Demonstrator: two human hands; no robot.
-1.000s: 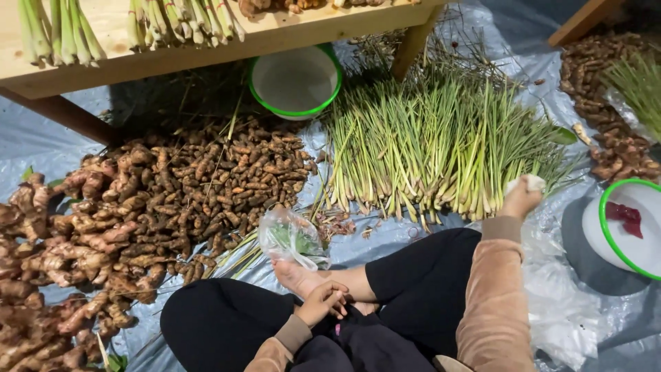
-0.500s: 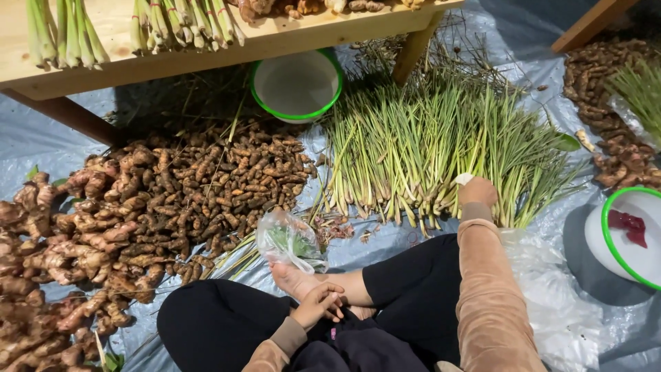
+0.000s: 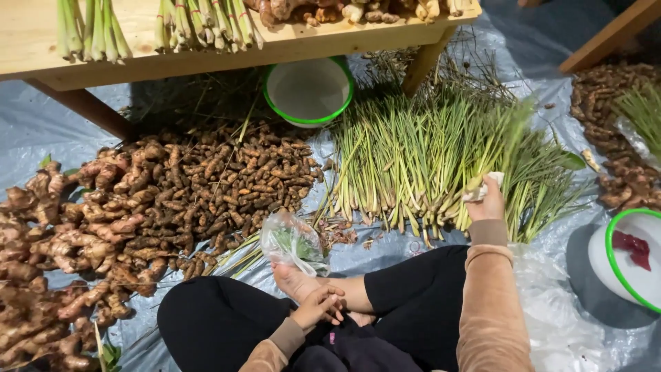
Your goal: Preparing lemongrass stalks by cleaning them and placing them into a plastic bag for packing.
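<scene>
Lemongrass stalks [image 3: 441,162] lie fanned out on the grey plastic sheet [image 3: 41,124] in front of you, root ends toward your legs, leafy tips toward the wooden table [image 3: 41,41]. Your right hand [image 3: 487,198] is raised over the right part of this pile and grips a bunch of stalks; the fingers are wrapped around the pale lower ends, and the green tops of the held bunch are blurred. Your left hand [image 3: 320,306] rests on your bare foot [image 3: 296,282], fingers loosely curled and holding nothing.

Just beyond the foot lies a clear plastic bag [image 3: 292,238] with green material inside. Left of the lemongrass sits a heap of small brown turmeric roots [image 3: 227,182]; larger ginger roots [image 3: 48,241] are piled at the far left. A white bowl with a green rim [image 3: 308,89] stands under the table edge, behind the lemongrass. A second green-rimmed bowl [image 3: 630,258], holding something red, sits at the right edge. Bundled stalks [image 3: 200,24] lie on the table top.
</scene>
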